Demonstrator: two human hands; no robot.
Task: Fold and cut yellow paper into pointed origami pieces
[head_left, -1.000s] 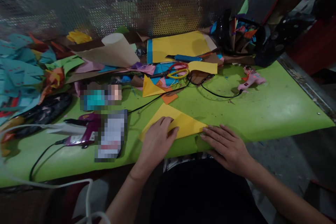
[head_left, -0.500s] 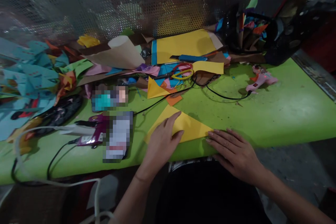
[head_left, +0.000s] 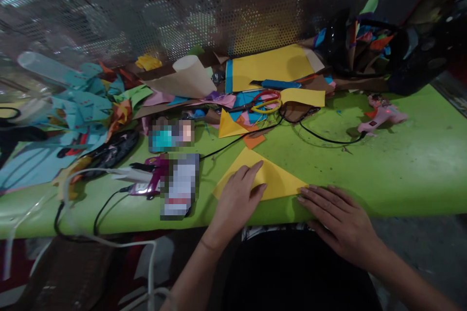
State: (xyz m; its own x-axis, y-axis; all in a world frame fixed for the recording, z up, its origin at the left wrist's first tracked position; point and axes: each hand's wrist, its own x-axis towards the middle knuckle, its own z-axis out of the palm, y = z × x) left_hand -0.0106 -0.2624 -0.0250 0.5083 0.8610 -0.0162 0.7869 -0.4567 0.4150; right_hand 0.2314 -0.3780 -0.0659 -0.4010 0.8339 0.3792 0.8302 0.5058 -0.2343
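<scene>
A sheet of yellow paper (head_left: 275, 177), folded into a triangle, lies flat on the green table near its front edge. Over the paper's left part rests my left hand (head_left: 239, 199), palm down, with the index finger stretched out and the thumb apart. My right hand (head_left: 337, 214) lies flat, fingers extended, its fingertips at the triangle's right corner. Neither hand grips anything. The paper's lower left part is hidden under my left hand.
Left of the paper are a blurred-out phone-like object (head_left: 180, 187) and a purple glue gun (head_left: 153, 180) with a cord. Behind lie red-and-yellow-handled scissors (head_left: 268, 102), a blue cutter (head_left: 280, 84) and paper scraps. A pink glue gun (head_left: 381, 119) sits at right.
The whole view has shifted, so everything appears further right, with more of the left side showing. Both hands keep nearly the same place on the yellow paper.
</scene>
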